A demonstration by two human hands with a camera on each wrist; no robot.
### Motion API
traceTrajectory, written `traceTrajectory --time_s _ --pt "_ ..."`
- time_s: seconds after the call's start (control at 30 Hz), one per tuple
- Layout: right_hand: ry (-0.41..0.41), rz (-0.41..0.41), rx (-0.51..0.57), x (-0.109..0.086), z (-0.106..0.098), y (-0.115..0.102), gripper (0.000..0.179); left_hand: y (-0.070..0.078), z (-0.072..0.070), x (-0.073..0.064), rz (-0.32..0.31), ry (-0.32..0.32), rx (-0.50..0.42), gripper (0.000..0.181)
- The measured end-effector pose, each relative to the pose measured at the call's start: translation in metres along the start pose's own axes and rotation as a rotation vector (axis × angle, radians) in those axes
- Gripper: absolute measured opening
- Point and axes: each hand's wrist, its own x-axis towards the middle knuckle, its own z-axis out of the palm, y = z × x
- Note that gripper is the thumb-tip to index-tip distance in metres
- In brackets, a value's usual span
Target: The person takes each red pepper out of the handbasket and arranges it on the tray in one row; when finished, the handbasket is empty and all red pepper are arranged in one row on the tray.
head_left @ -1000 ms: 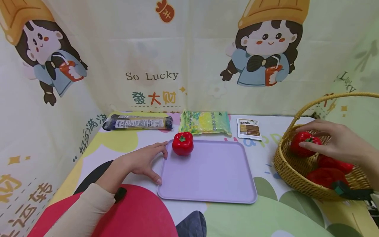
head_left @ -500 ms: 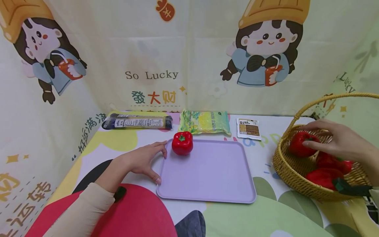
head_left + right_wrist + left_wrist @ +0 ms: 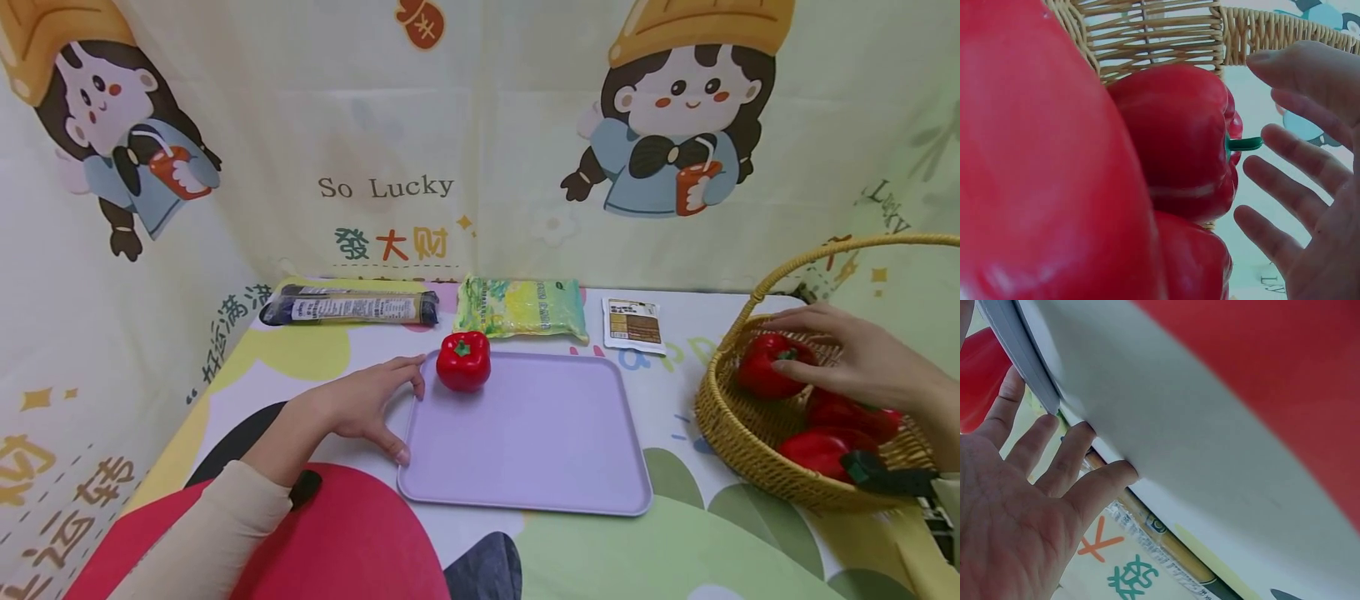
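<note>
Since the glossy red bell pepper (image 3: 756, 372) at the far left inside the tan woven wicker basket (image 3: 714, 410) sits just left of and under the right hand (image 3: 862, 357), green stem (image 3: 1245, 144) pointing at the fingers, that's obviously the nearer grip. It's spread loose, not curled round anything, though can't tell if it's touching; the left hand (image 3: 360, 406) is spread at the lilac rectangular tray's (image 3: 540, 437) left rim.

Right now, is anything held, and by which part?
Nothing's held: the left hand touches the tray at its left edge; the right hand hovers by a pepper without gripping it.
</note>
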Motion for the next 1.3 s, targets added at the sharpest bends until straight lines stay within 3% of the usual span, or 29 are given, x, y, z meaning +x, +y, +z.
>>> traceTrajectory --time_s 0.1,0.67,0.87,1.13,1.3 --pt "-0.011 -0.021 -0.008 0.002 0.003 0.002 0.057 0.000 0.000 -0.001 -0.005 0.001 -0.003 0.076" --pt "-0.146 0.047 -0.058 0.009 0.005 0.003 0.054 0.000 0.001 0.001 0.005 0.009 0.001 0.077" --pt "-0.207 0.063 -0.052 0.009 0.006 0.002 0.064 0.000 0.000 -0.001 0.007 0.007 -0.003 0.077" --pt "-0.186 -0.019 -0.066 0.001 0.007 0.008 0.074 0.002 -0.001 -0.001 0.009 0.000 0.001 0.077" --pt "-0.218 -0.010 -0.013 -0.003 0.007 0.010 0.082 0.002 -0.001 0.000 0.003 -0.004 0.010 0.078"
